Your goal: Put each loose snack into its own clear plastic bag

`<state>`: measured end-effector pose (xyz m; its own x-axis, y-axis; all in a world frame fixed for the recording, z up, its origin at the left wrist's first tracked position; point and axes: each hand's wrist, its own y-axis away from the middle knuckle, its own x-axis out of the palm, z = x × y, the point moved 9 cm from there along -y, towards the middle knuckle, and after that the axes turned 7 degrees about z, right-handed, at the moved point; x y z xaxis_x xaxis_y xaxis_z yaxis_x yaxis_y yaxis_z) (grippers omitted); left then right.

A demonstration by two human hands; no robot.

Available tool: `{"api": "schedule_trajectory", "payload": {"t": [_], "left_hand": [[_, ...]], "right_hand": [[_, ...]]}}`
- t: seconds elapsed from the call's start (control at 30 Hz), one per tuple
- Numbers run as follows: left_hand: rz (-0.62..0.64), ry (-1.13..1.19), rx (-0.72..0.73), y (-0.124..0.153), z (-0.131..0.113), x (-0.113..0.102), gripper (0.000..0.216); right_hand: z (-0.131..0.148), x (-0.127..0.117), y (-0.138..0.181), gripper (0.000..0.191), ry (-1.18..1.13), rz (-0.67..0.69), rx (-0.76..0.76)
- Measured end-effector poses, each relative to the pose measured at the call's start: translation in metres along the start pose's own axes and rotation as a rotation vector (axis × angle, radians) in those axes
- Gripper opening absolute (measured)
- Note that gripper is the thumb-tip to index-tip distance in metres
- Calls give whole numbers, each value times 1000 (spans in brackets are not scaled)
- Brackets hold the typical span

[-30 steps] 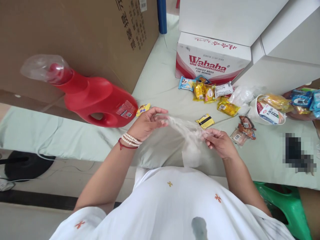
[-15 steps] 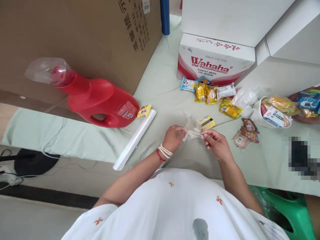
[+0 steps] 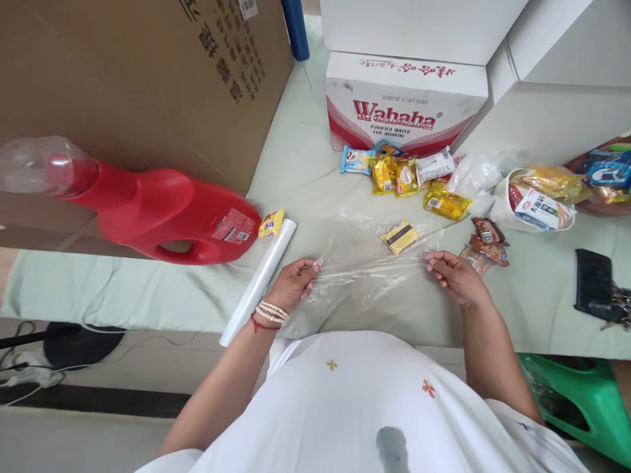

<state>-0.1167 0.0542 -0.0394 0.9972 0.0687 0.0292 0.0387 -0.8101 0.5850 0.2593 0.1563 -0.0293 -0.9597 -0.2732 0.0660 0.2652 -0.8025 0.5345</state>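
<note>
A sheet of clear plastic film (image 3: pixel 362 272) is stretched between my two hands, low over the cloth-covered table. My left hand (image 3: pixel 297 281) pinches one end of it, with pale beads and a red string at the wrist. The other end is pinched in my right hand (image 3: pixel 454 272). Just beyond the film lies a small yellow snack packet (image 3: pixel 399 237), with the film's far part near or over it. To the left of my left hand rests a whitish roll (image 3: pixel 259 282), and a second yellow packet (image 3: pixel 271 224) touches its far end.
A large red jug (image 3: pixel 182 210) leans by a brown carton (image 3: pixel 148 85) on the left. Several snack packets (image 3: pixel 407 176) lie before the Wahaba-style water box (image 3: pixel 404 108). Right of them are a filled white bowl (image 3: pixel 507 210), brown packets (image 3: pixel 489 240), a phone (image 3: pixel 593 279) and keys (image 3: pixel 618 305).
My hands have moved apart, left hand leftward and right hand rightward. The film, bunched between them before, is now spread wide. The camera view has shifted slightly.
</note>
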Motion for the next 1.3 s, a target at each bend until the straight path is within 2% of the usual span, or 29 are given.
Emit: {"api": "schedule_trajectory", "payload": {"t": [0.07, 0.13, 0.17, 0.2, 0.23, 0.27, 0.33, 0.4, 0.47, 0.53, 0.6, 0.67, 0.73, 0.8, 0.9, 0.93, 1.0, 1.1, 1.2, 1.27, 1.3], "left_hand": [[-149, -299, 103, 9, -15, -17, 40], [-385, -621, 294, 28, -45, -24, 37], [-472, -756, 403, 39, -60, -19, 36], [-499, -862, 513, 47, -73, -7, 33], [-452, -940, 619, 51, -83, 10, 31], [-334, -997, 711, 50, -88, 31, 31], [-24, -1079, 824, 43, -85, 71, 37], [176, -1170, 813, 29, -69, 92, 43], [223, -1276, 733, 13, -48, 93, 52], [200, -1349, 670, 3, -30, 86, 65], [154, -1373, 650, 3, -17, 79, 78], [92, -1368, 633, 6, -10, 74, 91], [42, -1349, 604, 10, -5, 74, 100], [10, -1327, 576, 16, -2, 76, 104], [9, -1288, 561, 29, 1, 78, 90], [11, -1275, 555, 33, 2, 77, 81], [-10, -1249, 532, 41, 4, 71, 65], [-87, -1223, 480, 45, 7, 60, 55], [-124, -1223, 452, 43, 11, 57, 55], [-121, -1234, 442, 41, 13, 60, 57], [-116, -1240, 439, 40, 13, 62, 57]], "right_hand": [[6, -4, -3, 53, 54, -33, 5], [12, -3, -3, 61, 82, -66, 8], [14, 1, -3, 69, 79, -59, 12], [15, 8, -2, 78, 72, -29, 20], [15, 17, -1, 88, 65, 14, 29], [14, 26, 1, 98, 63, 61, 37], [9, 37, 4, 106, 87, 126, 41], [3, 34, 9, 96, 143, 130, 45], [-4, 15, 13, 81, 206, 80, 52], [-6, -14, 18, 71, 270, -3, 45], [4, -47, 20, 62, 386, -125, -4], [30, -74, 18, 51, 615, -297, -91], [65, -84, 10, 47, 909, -467, -198], [95, -74, -11, 60, 1159, -536, -275], [111, -52, -55, 82, 1372, -448, -220], [111, -46, -66, 82, 1412, -411, -184], [110, -41, -77, 72, 1462, -399, -148], [108, -45, -66, 51, 1471, -479, -190], [111, -49, -33, 49, 1365, -585, -292], [118, -36, -5, 51, 1238, -614, -402], [120, -21, 7, 52, 1176, -581, -460]]}}
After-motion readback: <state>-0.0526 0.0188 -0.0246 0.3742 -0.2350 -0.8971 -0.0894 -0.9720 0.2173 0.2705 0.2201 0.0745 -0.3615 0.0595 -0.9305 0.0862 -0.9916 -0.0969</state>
